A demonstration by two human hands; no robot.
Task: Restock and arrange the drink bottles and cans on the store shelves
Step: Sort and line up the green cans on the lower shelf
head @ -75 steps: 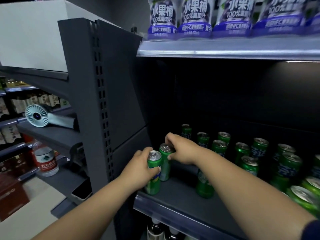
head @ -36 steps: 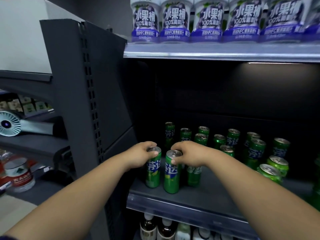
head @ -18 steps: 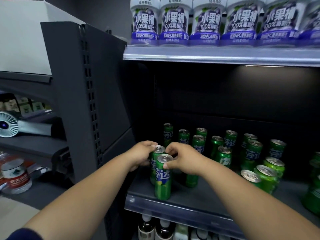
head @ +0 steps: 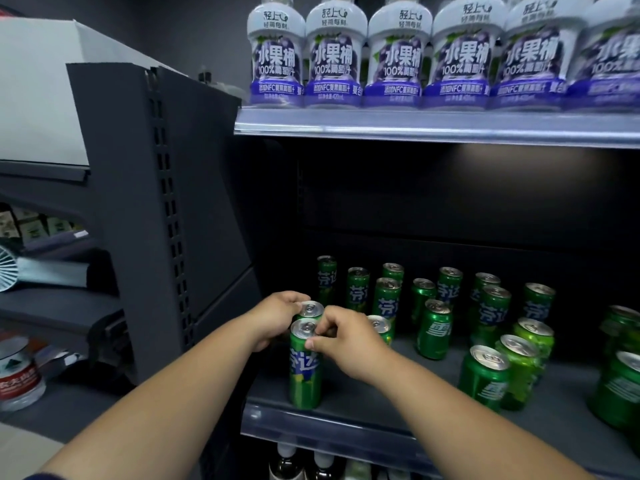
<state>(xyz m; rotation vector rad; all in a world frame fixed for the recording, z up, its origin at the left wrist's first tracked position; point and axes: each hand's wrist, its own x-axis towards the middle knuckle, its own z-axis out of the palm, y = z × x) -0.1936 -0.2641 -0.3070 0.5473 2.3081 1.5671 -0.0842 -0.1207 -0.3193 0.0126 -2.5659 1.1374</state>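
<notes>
A tall green can [head: 305,372] stands upright near the front left edge of the dark shelf [head: 363,407]. My right hand [head: 346,341] pinches its top rim with curled fingers. Right behind it stands a second green can [head: 311,309]; my left hand [head: 277,317] curls round its top from the left. Several more green cans [head: 434,329] stand scattered across the shelf to the right and back, mostly upright.
The shelf above holds a row of purple-labelled juice bottles [head: 332,60]. A dark perforated upright panel [head: 166,216] borders the shelf on the left. Dark bottles [head: 287,462] show on the shelf below. A water bottle [head: 17,375] and a white fan [head: 7,273] sit far left.
Both hands have drawn the two cans from side by side into a line, one behind the other, at the shelf's front left. The view shifted slightly upward.
</notes>
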